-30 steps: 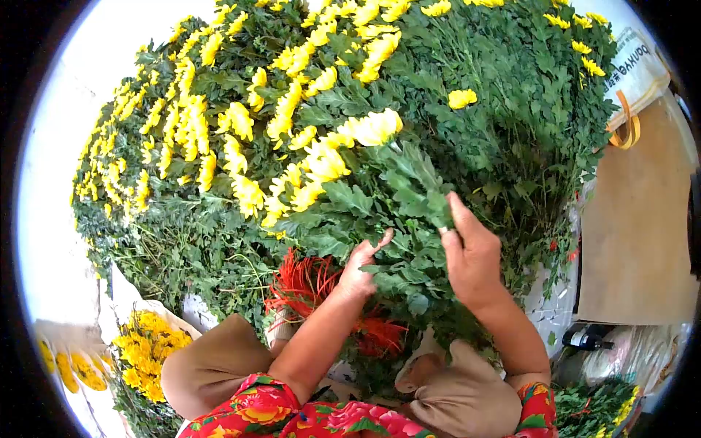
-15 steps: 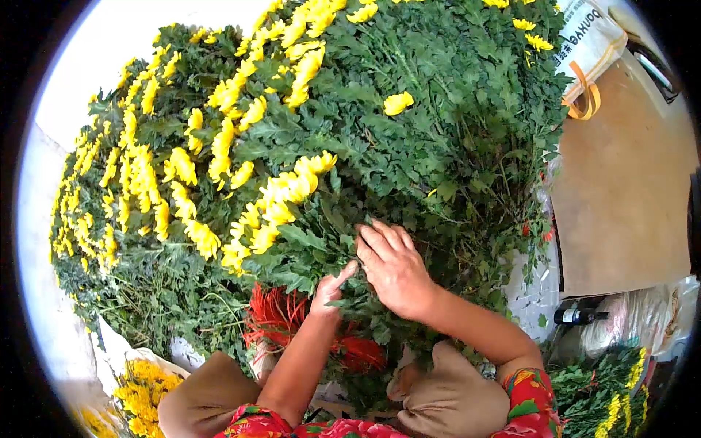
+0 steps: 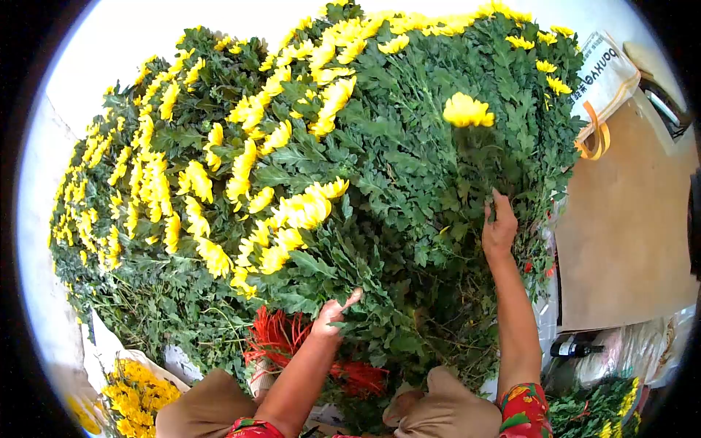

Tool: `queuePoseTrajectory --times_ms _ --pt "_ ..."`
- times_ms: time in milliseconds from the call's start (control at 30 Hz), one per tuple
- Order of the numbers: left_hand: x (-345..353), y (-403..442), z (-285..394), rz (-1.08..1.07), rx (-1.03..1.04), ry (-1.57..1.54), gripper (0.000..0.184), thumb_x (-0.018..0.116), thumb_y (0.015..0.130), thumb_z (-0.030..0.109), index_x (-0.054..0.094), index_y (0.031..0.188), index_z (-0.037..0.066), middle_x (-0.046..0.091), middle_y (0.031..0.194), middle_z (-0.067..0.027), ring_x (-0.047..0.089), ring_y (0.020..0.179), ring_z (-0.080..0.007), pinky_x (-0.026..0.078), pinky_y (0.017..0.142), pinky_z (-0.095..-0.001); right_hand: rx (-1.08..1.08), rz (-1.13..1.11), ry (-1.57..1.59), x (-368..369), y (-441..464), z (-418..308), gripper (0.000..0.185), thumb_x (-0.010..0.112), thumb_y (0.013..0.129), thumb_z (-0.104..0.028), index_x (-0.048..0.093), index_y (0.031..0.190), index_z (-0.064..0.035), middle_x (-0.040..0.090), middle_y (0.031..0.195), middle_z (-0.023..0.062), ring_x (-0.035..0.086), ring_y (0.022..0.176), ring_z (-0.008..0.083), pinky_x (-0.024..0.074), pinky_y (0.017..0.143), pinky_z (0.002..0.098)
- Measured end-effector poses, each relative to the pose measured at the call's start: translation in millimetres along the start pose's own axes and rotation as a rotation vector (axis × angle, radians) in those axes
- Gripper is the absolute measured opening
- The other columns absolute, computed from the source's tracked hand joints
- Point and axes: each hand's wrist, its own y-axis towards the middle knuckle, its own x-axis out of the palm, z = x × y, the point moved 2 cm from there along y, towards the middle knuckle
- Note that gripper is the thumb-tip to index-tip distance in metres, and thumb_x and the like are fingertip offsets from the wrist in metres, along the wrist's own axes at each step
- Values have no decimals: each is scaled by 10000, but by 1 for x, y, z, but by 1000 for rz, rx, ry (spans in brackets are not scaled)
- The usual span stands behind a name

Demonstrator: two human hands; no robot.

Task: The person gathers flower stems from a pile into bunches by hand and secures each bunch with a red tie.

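Fingers wrapped round leafy stems, my left hand [image 3: 332, 314] holds a bunch of yellow chrysanthemums [image 3: 303, 208] whose heads point up and left. Further right, my right hand [image 3: 500, 226] is closed on the stem of a single yellow chrysanthemum [image 3: 467, 110], held upright over the pile. Its lower stem is lost among the leaves. A large heap of cut chrysanthemums [image 3: 409, 146] spreads beyond both hands. Red strings [image 3: 274, 337] lie just below my left hand.
A brown board [image 3: 624, 226] and a white bag [image 3: 602, 77] with an orange strap are at the right. Below them are a dark bottle [image 3: 573, 349], clear plastic [image 3: 628, 350] and more flowers [image 3: 591, 412]. Wrapped yellow flowers [image 3: 135, 398] stand at the lower left.
My right hand has left the bunch by my left hand and moved right, now with a single flower raised in it. My left hand still holds the bunch. The view has shifted.
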Motion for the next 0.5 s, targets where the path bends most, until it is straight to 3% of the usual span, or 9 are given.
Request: queuePoseTrajectory --times_ms 33,100,133,200,300,400,433,467,500 --pt "3 -1 5 60 -106 -24 440 577 922 260 613 1230 -51 571 1340 -124 551 1227 -215 424 1043 -375 -2 9 -5 1 7 -7 499 482 721 119 597 1185 -24 633 1027 173 621 943 384 504 829 382" --pt "5 -3 6 71 -235 -101 420 579 918 225 609 1242 -40 580 1330 -118 566 1207 -222 437 1031 -382 10 -68 128 13 34 -20 385 505 884 105 567 1251 7 643 1085 174 635 1001 256 488 902 364" --pt "1 -2 -1 73 -279 -190 403 580 921 206 609 1245 -32 585 1324 -114 573 1196 -226 444 1024 -385 -21 -81 88 24 46 -23 368 516 889 85 563 1249 24 647 1095 181 635 1004 246 494 883 367" --pt "-20 5 -25 -245 -17 -268 425 607 921 258 614 1243 -19 592 1314 -104 570 1200 -231 433 1037 -391 -56 -38 34 47 66 -33 364 548 867 66 571 1229 32 645 1083 189 640 972 279 496 874 378" --pt "-9 1 -15 -247 207 -167 408 651 905 270 635 1208 -2 626 1255 -87 599 1145 -217 450 1012 -382 -51 -67 -64 75 84 -43 386 588 835 46 579 1219 16 619 1084 181 621 955 338 507 845 403" --pt "9 -3 14 70 -254 -293 351 707 864 213 661 1145 7 656 1170 -65 632 1048 -201 502 915 -383 -18 -123 -267 96 84 -47 485 630 789 17 550 1263 -51 576 1107 177 582 982 381 512 811 445" --pt "4 -2 8 65 -258 -295 351 707 864 213 661 1145 7 656 1170 -65 632 1048 -201 502 915 -383 -22 -143 -383 101 84 -49 563 654 760 -3 521 1299 -100 553 1112 177 564 999 394 511 797 472" --pt "-5 0 -3 19 -265 -348 345 705 866 207 662 1143 6 658 1163 -62 636 1036 -202 505 907 -383 -37 -211 -464 105 85 -50 626 672 799 -53 428 1374 -91 537 1158 191 543 1033 406 505 805 480" --pt "-6 0 -4 0 -280 -374 343 703 868 204 661 1144 5 658 1161 -61 639 1029 -204 507 905 -384 -34 -213 -468 108 87 -52 626 672 799 -53 428 1374 -91 537 1158 191 543 1033 406 505 805 480"
